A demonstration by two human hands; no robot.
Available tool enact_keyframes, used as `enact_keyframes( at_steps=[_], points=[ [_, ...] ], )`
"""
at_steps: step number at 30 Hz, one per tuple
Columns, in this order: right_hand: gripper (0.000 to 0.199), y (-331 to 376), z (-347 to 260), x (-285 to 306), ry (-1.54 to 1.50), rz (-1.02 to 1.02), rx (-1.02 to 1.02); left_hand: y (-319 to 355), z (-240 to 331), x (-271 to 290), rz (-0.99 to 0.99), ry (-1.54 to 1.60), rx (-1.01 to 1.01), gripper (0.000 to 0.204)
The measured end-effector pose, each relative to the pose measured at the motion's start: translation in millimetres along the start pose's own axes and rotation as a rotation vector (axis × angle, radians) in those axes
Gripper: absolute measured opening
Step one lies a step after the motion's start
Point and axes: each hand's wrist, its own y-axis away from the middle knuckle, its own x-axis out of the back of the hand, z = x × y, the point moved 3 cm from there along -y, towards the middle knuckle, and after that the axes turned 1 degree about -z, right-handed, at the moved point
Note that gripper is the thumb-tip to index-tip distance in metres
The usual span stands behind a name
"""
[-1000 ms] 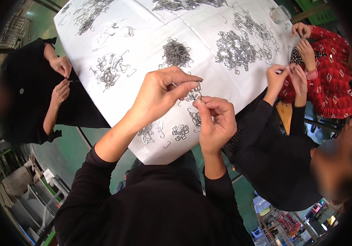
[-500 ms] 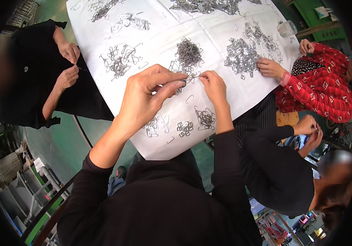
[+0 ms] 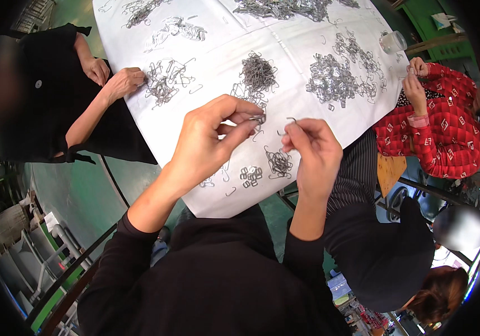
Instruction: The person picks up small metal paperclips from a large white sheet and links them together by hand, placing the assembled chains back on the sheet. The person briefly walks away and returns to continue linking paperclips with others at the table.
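Above the near part of the white-covered table (image 3: pixel 240 199), my left hand (image 3: pixel 211 131) pinches a small metal clip (image 3: pixel 259 119) between thumb and fingertips. My right hand (image 3: pixel 317 157) is a short way to its right, its fingers closed on a thin wire hook (image 3: pixel 291 119) whose bent end sticks up past the thumb. The two hands are apart. Just beyond them lies a dense heap of dark wire hooks (image 3: pixel 259 71). Close to my body are a small group of metal clips (image 3: pixel 251 176) and a little pile of hooks (image 3: pixel 278 162).
A large pile of metal clips (image 3: pixel 329 78) lies to the right, with a clear plastic jar (image 3: pixel 392 42) farther off. A tangle of hooks (image 3: pixel 167 81) sits on the left. Co-workers are at the left side, at the right in a red patterned jacket (image 3: pixel 452 123), and behind my right arm.
My right hand has drawn back from the hook heap toward me and right, now with a wire hook. My left hand has shifted slightly right. The left co-worker's hand has reached onto the table.
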Motion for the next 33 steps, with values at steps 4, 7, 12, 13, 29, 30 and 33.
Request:
enact_keyframes(
  at_steps=[4, 7, 12, 13, 29, 30, 33],
  points=[
    [0.01, 11.4, -26.3, -16.0, -0.11, 0.09, 0.055, -6.3, 3.6, -17.4, -0.006, 0.062, -0.028, 0.012],
    [0.009, 10.6, -25.9, -9.2, -0.058, 0.16, 0.078, -11.1, 7.8, -33.4, -0.026, 0.047, -0.127, 0.011],
    [0.008, 16.4, -23.2, 13.7, 0.004, 0.28, 0.267, -21.0, 0.6, -64.6, -0.092, 0.002, -0.313, 0.012],
    [0.008, 17.8, -24.7, 19.9, 0.016, 0.306, 0.326, -26.7, -9.4, -66.6, -0.116, 0.028, -0.281, 0.012],
    [0.011, 24.6, -28.5, 76.5, 0.106, 0.436, 0.436, -205.8, -178.8, -209.4, -0.179, -0.868, -0.235, 0.017],
    [0.011, 23.8, -27.6, 75.6, 0.102, 0.44, 0.432, -202.8, -172.7, -200.8, -0.139, -0.794, -0.241, 0.018],
    [0.011, 19.5, -23.8, 71.6, 0.114, 0.438, 0.423, -187.9, -149.3, -166.9, -0.169, -0.439, -0.048, 0.021]
  ],
)
